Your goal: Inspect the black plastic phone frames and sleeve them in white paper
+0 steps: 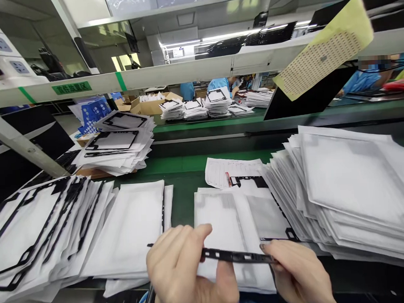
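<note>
My left hand (pixel 185 268) is closed around a thin black plastic frame (pixel 238 255), which I see nearly edge-on with small slots along its side. At the frame's right end, my right hand (pixel 296 270) pinches it between thumb and fingers. Part of the frame is hidden behind my left hand. Just beyond the hands lies a flat white sleeve (pixel 218 213) on the work surface. Beside it on the left is a small stack of white sleeves (pixel 128 226), with a black slotted edge showing at its right side.
A tall stack of white sleeves (pixel 353 171) leans at the right. Black frames between white sheets (pixel 27 221) fill the left, with another pile (pixel 118 146) behind. A printed paper (pixel 216 172) lies mid-table. A yellow sheet (pixel 328 47) hangs from the white rail (pixel 185 76). Co-workers sit beyond.
</note>
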`<state>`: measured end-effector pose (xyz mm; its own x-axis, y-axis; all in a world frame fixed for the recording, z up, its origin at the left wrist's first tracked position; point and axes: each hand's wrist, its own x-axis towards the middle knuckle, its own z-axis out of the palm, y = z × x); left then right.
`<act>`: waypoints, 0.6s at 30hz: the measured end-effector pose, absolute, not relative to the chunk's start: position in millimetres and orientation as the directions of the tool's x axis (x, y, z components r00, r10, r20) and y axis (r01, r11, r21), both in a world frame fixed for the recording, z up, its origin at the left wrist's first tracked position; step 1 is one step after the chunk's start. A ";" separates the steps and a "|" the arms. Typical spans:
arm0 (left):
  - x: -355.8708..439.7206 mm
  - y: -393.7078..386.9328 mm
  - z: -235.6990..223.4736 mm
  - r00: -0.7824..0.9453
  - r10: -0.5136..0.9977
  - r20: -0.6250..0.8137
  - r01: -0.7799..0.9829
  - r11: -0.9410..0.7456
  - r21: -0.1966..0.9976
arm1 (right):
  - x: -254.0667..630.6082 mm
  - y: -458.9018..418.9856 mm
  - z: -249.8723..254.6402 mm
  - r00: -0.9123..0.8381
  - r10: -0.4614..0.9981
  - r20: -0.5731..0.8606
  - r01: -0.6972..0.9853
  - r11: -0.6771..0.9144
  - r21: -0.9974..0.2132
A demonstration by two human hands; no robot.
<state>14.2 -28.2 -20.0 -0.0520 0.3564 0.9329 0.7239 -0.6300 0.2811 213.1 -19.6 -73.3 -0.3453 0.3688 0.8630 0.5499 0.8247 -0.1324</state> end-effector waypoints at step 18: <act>-5.0 -17.4 -28.4 -0.193 0.366 0.911 0.609 -0.683 0.403 | 215.9 -11.7 -59.8 -0.385 0.373 0.844 0.560 0.822 -0.107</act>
